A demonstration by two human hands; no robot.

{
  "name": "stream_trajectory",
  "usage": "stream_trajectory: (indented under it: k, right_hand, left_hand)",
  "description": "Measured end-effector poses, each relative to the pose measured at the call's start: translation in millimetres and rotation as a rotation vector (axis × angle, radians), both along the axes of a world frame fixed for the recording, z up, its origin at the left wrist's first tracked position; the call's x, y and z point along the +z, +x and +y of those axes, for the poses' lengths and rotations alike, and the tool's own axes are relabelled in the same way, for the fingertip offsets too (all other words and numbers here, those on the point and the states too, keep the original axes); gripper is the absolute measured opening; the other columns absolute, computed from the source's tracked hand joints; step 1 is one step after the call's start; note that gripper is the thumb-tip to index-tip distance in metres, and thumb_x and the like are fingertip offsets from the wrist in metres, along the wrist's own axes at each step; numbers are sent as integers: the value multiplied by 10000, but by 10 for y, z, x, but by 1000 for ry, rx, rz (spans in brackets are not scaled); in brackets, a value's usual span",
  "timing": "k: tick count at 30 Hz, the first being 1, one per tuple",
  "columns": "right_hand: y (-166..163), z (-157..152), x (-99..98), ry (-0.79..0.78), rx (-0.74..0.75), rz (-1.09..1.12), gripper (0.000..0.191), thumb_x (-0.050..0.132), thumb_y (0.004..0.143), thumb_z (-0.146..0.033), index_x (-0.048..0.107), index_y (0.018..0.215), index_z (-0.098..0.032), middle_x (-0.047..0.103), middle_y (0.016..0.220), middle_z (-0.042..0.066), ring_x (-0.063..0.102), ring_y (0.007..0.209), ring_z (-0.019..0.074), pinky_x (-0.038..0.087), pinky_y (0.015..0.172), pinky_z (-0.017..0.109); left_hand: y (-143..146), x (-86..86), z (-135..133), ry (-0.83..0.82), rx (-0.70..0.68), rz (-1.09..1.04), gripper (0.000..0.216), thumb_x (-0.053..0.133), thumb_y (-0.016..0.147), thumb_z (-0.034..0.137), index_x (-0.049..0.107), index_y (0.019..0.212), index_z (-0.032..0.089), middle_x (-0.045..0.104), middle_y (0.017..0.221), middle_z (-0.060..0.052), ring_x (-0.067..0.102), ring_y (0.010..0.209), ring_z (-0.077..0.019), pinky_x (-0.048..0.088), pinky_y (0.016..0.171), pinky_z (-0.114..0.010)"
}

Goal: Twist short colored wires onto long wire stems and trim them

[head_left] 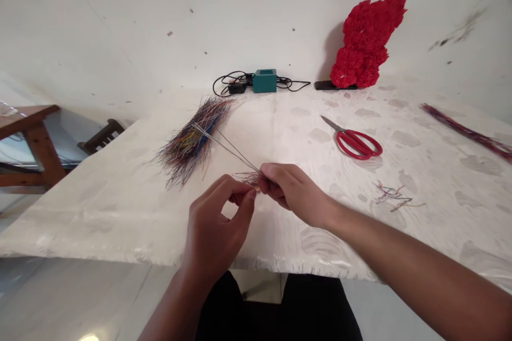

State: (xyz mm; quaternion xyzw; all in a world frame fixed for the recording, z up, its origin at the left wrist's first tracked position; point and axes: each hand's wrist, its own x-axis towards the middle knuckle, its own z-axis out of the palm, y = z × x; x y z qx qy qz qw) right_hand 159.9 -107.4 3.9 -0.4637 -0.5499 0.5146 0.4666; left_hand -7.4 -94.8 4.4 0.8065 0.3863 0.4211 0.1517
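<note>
My right hand (294,192) is closed around a few thin grey wires (234,152), whose long ends stretch up and to the left over the table. Thumb and forefinger of my left hand (220,218) are pinched together just beside it. Whatever lies between those fingertips is too small to make out. Behind the fingertips shows a small cluster of short coloured wires (248,177), partly hidden by both hands. A thick bundle of multicoloured wires (196,138) lies further off to the left, and the far ends of the grey wires pass over it.
Red-handled scissors (358,144) lie to the right, with wire scraps (396,194) nearer me. Another wire bundle (468,130) rests at the far right. Along the wall are a teal box (264,81), black cables (224,84) and a red flower-like decoration (366,42).
</note>
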Motion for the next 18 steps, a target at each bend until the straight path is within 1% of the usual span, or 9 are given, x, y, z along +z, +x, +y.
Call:
stream_trajectory:
  k: [5,12,18]
  right_hand:
    - [-3,3,-1,-12,15,2,393,336,987,-367,500,684,-180,335,572,-40,255,494,84,236,465,235]
    - [5,4,-4,24,38,-28,336,364,975,-317,499,696,-186,349,566,-41,301,504,91,253,483,240]
    - [8,-8,-6,31,58,-33,325,373,977,-307,510,708,-187,364,587,-38,314,524,93,253,493,241]
  left_hand:
    - [0,-4,-7,-9,-12,-17,120,614,852,136,625,749,196,592,686,23,534,634,-110,463,620,-244]
    - [-8,10,-8,-32,-18,-6,117,607,857,134,633,762,198,597,707,19,546,659,-116,469,633,-250]
    - [-27,-16,7,-47,-41,-12,114,607,861,127,634,775,196,603,721,22,545,662,-109,460,634,-246]
